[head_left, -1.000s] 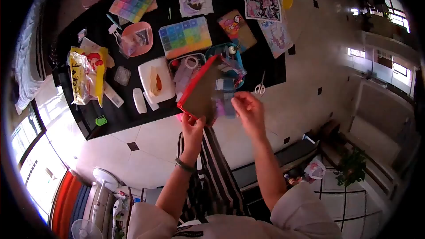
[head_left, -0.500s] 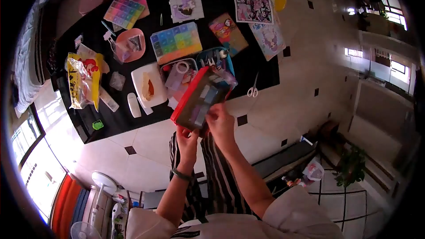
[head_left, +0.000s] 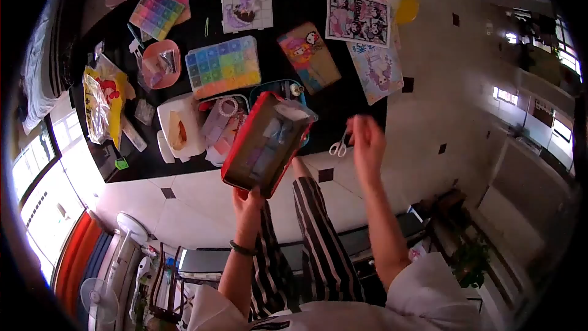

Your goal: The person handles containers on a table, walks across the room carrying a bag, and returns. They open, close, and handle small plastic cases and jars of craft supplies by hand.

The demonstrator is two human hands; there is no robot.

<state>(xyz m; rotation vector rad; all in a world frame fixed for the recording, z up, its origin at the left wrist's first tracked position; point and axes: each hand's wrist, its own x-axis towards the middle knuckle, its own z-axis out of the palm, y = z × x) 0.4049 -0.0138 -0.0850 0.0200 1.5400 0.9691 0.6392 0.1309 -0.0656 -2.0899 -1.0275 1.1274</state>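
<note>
My left hand (head_left: 247,199) grips the near end of a red box (head_left: 264,141), held tilted in front of the table edge. Inside the box lie bluish and purple translucent packets (head_left: 269,142), with clear plastic at its far end. My right hand (head_left: 366,135) is raised to the right of the box, beside white-handled scissors (head_left: 338,148) at the table's edge. Its fingers are blurred, and whether they hold anything cannot be made out. Behind the box, a blue basket (head_left: 280,84) is partly hidden.
The black table (head_left: 202,29) bears a bead case (head_left: 223,66), a white tissue box (head_left: 181,127), a pink bowl (head_left: 161,64), a yellow bag (head_left: 103,105) and a patterned sheet (head_left: 358,17). A dark bench (head_left: 220,260) stands behind my striped legs.
My right hand has moved out of the box and to the right, near the scissors. The red box has tipped so more of its inside shows, still in my left hand.
</note>
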